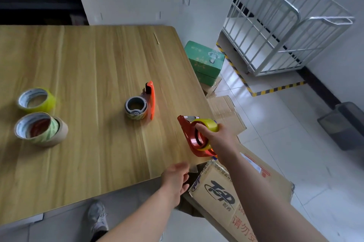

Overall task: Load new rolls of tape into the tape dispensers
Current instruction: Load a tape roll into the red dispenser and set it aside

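Note:
My right hand [218,137] grips a red tape dispenser [190,135] with a yellow tape roll [208,124] in it, at the right edge of the wooden table [94,64]. My left hand [175,178] hovers at the table's front right corner, fingers relaxed, holding nothing. An orange dispenser [150,97] with a nearly spent roll [136,107] lies in the middle of the table. At the left sit a yellow-green roll [37,99] and, nearer me, a clear roll resting inside a brown roll [42,129].
A cardboard box [236,192] stands on the floor below the table's right corner, with flattened cartons and a green box [204,62] behind it. A white wire cage cart [279,30] and a dark bin [342,123] are at the right. My shoe [97,218] shows under the table edge.

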The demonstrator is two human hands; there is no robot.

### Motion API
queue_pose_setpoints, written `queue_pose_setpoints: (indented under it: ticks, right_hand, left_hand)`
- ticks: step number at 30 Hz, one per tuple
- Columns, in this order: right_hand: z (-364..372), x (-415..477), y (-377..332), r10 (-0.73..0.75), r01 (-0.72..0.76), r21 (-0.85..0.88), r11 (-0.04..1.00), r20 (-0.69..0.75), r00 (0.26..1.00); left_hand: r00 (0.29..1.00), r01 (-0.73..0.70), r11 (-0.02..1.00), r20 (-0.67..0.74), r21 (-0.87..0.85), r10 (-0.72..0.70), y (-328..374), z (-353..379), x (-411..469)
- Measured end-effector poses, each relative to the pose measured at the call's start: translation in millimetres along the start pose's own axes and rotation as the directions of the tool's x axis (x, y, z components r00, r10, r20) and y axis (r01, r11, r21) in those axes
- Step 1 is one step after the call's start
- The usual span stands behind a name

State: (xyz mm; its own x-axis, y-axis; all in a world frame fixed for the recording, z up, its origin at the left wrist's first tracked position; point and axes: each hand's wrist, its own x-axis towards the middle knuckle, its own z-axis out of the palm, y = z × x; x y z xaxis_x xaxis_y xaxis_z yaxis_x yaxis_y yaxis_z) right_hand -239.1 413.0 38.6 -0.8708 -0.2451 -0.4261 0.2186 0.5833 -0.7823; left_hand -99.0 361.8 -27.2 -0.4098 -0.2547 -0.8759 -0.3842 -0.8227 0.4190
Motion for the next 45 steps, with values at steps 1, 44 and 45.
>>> queue_pose_setpoints:
  ticks: [1,44,45]
  right_hand:
    - [2,1,3,0.004,-0.004,-0.006,1.000,0.007,1.000]
    - [47,15,71,-0.043,0.052,-0.119,0.992,0.080,0.996]
    - [48,15,71,-0.040,0.049,-0.119,0.992,0.083,0.996]
  left_hand:
    - [1.000,0.022,1.000,0.012,-0.006,-0.022,-5,0,2]
    - [0.993,0.114,0.964,0.050,-0.241,-0.105,-34,18,64]
    - [0.991,0.128,0.954,0.061,-0.271,-0.116,-34,18,65]
